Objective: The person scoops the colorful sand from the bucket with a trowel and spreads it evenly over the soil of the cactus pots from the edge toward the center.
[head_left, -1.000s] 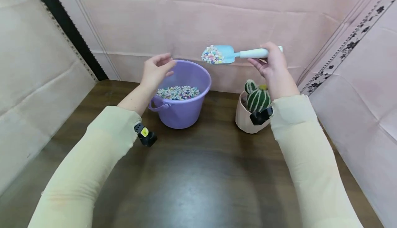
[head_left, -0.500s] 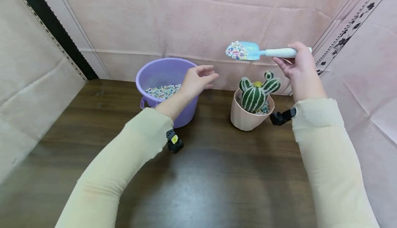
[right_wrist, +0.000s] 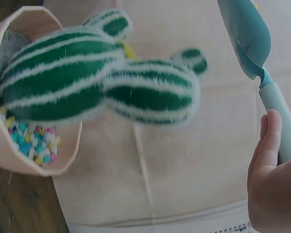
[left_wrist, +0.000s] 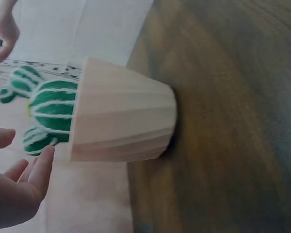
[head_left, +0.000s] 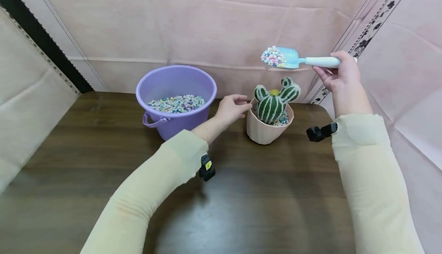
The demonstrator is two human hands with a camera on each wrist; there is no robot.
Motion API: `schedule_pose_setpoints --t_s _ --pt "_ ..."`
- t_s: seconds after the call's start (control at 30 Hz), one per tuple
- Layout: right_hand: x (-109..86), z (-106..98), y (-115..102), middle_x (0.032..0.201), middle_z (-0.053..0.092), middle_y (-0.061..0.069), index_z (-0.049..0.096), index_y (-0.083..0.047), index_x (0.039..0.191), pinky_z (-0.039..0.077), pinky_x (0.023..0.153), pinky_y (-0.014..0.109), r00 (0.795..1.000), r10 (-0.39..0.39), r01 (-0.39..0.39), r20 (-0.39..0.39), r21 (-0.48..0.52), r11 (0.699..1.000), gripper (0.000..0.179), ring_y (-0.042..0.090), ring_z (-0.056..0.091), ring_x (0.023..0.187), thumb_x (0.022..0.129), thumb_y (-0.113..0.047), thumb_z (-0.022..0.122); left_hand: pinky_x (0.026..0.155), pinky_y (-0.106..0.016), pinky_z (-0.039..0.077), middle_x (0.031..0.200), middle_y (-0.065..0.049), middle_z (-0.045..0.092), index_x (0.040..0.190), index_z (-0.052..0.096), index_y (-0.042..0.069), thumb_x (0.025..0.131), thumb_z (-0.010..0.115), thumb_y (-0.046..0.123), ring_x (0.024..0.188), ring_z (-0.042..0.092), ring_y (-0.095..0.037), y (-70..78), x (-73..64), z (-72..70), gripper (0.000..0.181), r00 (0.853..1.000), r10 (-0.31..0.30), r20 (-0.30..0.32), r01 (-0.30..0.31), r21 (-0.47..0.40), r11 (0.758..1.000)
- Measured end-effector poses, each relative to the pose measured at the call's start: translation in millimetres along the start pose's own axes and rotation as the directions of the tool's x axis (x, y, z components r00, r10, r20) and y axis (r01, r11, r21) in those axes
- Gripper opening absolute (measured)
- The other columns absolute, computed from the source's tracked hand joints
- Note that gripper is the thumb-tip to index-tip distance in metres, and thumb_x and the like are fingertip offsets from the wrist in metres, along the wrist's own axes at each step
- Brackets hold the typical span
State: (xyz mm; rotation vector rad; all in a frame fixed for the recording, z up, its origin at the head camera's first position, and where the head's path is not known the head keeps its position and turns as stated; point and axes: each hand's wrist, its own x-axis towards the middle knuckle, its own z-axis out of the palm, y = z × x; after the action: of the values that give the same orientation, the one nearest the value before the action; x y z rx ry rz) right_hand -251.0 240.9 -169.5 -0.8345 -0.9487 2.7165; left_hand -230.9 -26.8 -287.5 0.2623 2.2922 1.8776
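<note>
My right hand (head_left: 345, 73) grips the pale handle of a light blue garden trowel (head_left: 291, 58), held level above and behind the cactus. Small pastel pebbles (head_left: 273, 56) are heaped in its blade. A green cactus with white stripes (head_left: 271, 109) stands in a pale pink ribbed pot (head_left: 262, 131). In the right wrist view, coloured pebbles (right_wrist: 36, 141) lie inside the pot beside a grey patch (right_wrist: 12, 46). My left hand (head_left: 232, 110) is at the pot's left rim, fingers loosely extended and holding nothing; in the left wrist view its fingertips (left_wrist: 47, 154) are right by a small cactus arm.
To the left, a purple bucket (head_left: 186, 125) with its handle hanging down holds many pastel pebbles (head_left: 177, 103). All stand on a dark wooden table (head_left: 262, 192). Pale pink cloth (head_left: 207, 23) hangs close behind and along both sides.
My left hand has moved right and down, from over the bucket to the pot's rim. The loaded trowel has moved right, from near the bucket to above the cactus.
</note>
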Motion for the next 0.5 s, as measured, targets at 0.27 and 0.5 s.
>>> schedule_pose_setpoints --t_s 0.27,0.5 --pt "0.6 -19 -10 0.096 0.059 0.008 0.056 -0.013 0.089 0.058 0.076 0.042 0.999 0.018 -0.015 -0.044 0.058 0.998 0.017 0.025 0.066 0.092 0.081 -0.002 0.066 0.079 -0.031 0.058 0.123 -0.019 0.061 0.127 0.053 -0.002 0.088 0.063 0.014 0.103 0.065 -0.029 -25.4 10.7 11.7 0.044 0.996 -0.078 -0.036 0.078 0.017 0.997" --pt "6.1 -38 -22 0.096 0.060 0.009 0.055 -0.012 0.092 0.056 0.084 0.041 0.998 0.030 -0.025 -0.049 0.100 0.995 0.020 0.026 0.066 0.097 0.080 0.001 0.066 0.078 -0.032 0.058 0.119 -0.017 0.064 0.122 0.055 -0.002 0.084 0.067 0.015 0.103 0.065 -0.026 -33.2 12.1 32.6 0.043 0.991 -0.074 -0.116 0.074 0.004 0.997"
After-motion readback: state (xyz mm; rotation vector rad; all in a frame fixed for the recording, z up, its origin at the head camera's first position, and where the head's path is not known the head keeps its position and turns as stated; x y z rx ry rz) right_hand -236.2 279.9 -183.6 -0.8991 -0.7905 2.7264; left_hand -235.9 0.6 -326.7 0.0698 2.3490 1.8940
